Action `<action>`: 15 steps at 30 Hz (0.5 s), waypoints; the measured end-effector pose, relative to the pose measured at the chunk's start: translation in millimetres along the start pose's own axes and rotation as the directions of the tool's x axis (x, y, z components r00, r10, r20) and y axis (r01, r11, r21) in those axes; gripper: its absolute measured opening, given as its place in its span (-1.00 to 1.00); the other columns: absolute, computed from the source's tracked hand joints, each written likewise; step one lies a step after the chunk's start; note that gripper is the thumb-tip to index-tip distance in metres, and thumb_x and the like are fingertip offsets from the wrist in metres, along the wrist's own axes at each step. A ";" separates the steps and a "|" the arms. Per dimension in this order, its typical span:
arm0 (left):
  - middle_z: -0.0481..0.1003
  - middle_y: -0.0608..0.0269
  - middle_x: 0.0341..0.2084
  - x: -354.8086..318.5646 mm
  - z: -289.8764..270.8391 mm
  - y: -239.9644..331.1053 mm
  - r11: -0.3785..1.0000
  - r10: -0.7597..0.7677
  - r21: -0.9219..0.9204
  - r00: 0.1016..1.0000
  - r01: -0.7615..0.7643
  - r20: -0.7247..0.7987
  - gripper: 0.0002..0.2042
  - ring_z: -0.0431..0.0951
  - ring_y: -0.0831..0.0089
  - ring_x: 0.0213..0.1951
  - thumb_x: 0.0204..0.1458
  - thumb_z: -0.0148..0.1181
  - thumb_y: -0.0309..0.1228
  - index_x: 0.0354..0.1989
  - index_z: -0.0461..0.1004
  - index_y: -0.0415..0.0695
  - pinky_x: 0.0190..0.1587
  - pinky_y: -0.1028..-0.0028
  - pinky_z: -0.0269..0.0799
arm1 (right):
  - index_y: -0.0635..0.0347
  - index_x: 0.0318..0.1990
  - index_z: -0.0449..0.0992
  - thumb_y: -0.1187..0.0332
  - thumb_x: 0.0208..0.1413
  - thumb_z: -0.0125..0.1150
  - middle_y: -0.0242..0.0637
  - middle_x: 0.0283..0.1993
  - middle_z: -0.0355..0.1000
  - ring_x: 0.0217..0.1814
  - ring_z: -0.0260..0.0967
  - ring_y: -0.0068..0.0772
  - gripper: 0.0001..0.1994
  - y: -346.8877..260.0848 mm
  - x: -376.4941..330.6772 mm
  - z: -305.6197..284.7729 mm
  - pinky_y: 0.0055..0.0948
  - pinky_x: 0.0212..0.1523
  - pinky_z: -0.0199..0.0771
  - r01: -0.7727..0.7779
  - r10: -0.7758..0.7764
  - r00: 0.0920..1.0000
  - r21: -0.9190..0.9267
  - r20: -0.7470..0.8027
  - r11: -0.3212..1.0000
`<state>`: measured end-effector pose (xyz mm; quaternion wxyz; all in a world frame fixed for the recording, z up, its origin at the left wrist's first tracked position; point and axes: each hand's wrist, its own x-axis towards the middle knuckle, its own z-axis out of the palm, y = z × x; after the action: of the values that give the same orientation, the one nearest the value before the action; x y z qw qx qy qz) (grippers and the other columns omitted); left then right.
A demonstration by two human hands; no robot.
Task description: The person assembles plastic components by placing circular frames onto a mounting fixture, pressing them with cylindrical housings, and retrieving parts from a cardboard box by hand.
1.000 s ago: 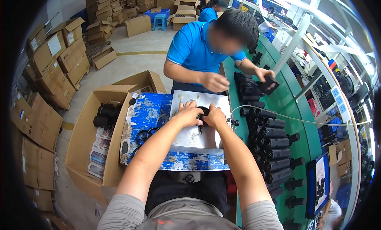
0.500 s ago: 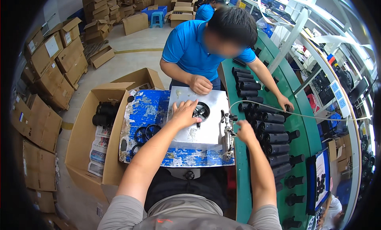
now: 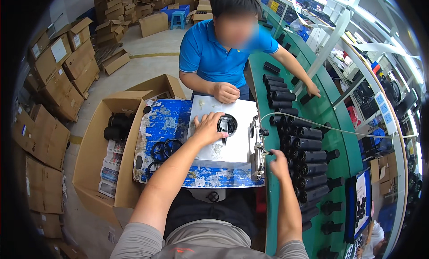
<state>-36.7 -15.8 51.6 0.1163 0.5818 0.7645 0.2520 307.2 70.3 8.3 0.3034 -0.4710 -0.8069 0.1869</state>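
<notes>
My left hand presses on the pale metal plate, thumb and fingers curved round the left side of a black round plastic housing. Part of the housing's rim is hidden behind the fingers. At the plate's right edge stands a metal clamp fixture with a thin hose attached. My right hand is at its right side, fingers closed on a small lever there; the fingertips partly cover it. Several black rings lie left of the plate, beside my left forearm.
A co-worker in blue rests a closed hand by the plate's far edge; the other hand reaches to a black cylinder on the green bench. Rows of black cylinders line it. An open carton stands left.
My right hand has moved down and slightly nearer along the fixture, whose metal arm has shifted. My left hand stays on the housing. The co-worker has leaned back, the reaching hand moving farther away.
</notes>
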 end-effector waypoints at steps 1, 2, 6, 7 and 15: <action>0.38 0.21 0.20 1.4 -1.4 -0.3 1.000 0.021 -0.013 0.999 -0.020 0.024 -0.31 0.29 0.15 0.32 -0.10 0.50 0.03 0.27 0.48 0.17 0.40 -0.16 -0.16 | 0.29 -0.01 0.56 0.54 0.09 0.18 0.02 0.00 0.51 0.12 0.49 0.10 -0.71 -0.3 14.5 -8.3 -0.11 0.12 0.51 -0.067 0.072 0.996 0.085 -0.050 0.994; 0.36 0.19 0.23 1.8 -3.9 -3.9 0.999 0.033 -0.023 0.998 -0.031 0.048 -0.39 0.27 0.12 0.33 -0.09 0.49 0.02 0.20 0.56 0.18 0.42 -0.14 -0.18 | 0.29 -0.02 0.56 0.51 0.12 0.21 0.02 0.00 0.52 0.11 0.50 0.07 -0.74 -19.8 31.4 -15.5 -0.13 0.11 0.51 -0.127 0.144 0.986 0.178 -0.086 0.976; 0.30 0.08 0.31 8.6 -15.3 -17.2 0.988 0.078 0.114 0.977 -0.102 0.198 -0.53 0.19 0.07 0.40 -0.05 0.45 0.05 0.01 0.64 0.13 0.43 -0.20 -0.19 | 0.27 -0.02 0.56 0.37 0.21 0.26 0.04 0.01 0.54 -0.01 0.56 0.03 -0.75 -158.3 93.7 -22.1 -0.13 0.00 0.55 0.033 -0.069 0.979 0.186 0.192 0.982; 0.30 0.08 0.31 9.4 -13.7 -17.4 0.988 0.088 0.106 0.976 -0.111 0.201 -0.53 0.19 0.07 0.40 -0.05 0.45 0.05 0.01 0.64 0.13 0.43 -0.20 -0.19 | 0.28 -0.02 0.55 0.32 0.19 0.30 0.03 -0.07 0.56 -0.09 0.58 0.00 -0.71 -165.8 109.9 0.0 -0.18 -0.05 0.58 0.138 -0.164 0.951 0.115 0.260 0.984; 0.23 -0.07 0.37 12.0 2.8 -45.4 0.952 0.307 -0.026 0.940 -0.306 0.149 -0.67 0.06 0.03 0.49 0.02 0.40 -0.05 -0.14 0.67 0.06 0.46 -0.30 -0.26 | 0.26 -0.02 0.52 0.25 0.02 0.36 0.01 -0.13 0.62 -0.08 0.64 0.10 -0.60 -168.7 160.5 130.6 -0.08 -0.05 0.63 0.257 0.042 0.863 -0.509 0.503 0.821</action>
<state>-76.7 -12.6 27.0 0.1341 0.7109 0.6533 0.2231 51.5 126.4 60.3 -0.0539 -0.4274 -0.9016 0.0378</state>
